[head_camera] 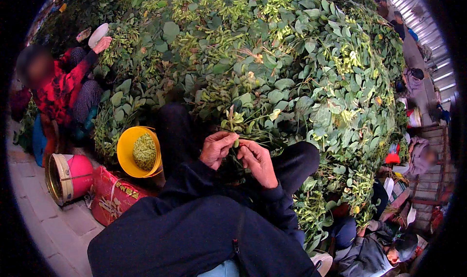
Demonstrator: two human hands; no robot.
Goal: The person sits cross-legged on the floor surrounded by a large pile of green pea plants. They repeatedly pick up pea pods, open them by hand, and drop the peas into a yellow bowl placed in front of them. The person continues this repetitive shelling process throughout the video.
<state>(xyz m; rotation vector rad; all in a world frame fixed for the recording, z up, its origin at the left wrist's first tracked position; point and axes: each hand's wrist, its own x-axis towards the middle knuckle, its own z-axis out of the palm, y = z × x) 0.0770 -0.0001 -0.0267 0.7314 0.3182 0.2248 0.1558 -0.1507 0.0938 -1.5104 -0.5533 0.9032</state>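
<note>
My left hand [218,148] pinches a green bean pod [236,143] at its fingertips, between my knees. Close on its right, my right hand [257,162] has thumb and forefinger pressed together near the same pod; whether it grips the pod or a stem cannot be told. Just above both hands stands a leafy stem with green pods [232,122]. A large heap of cut bean plants [255,58], with leaves and pods, rises in front of me. Left of my knee is a yellow bucket [126,149] partly filled with shelled green beans [144,153].
A red bag [109,196] and a pink bucket [78,175] lie on the paved floor [51,222] at left. One person in a red patterned jacket [60,89] sits upper left, holding a pale dish [98,35]. Several people sit along the right side, one in grey [365,257].
</note>
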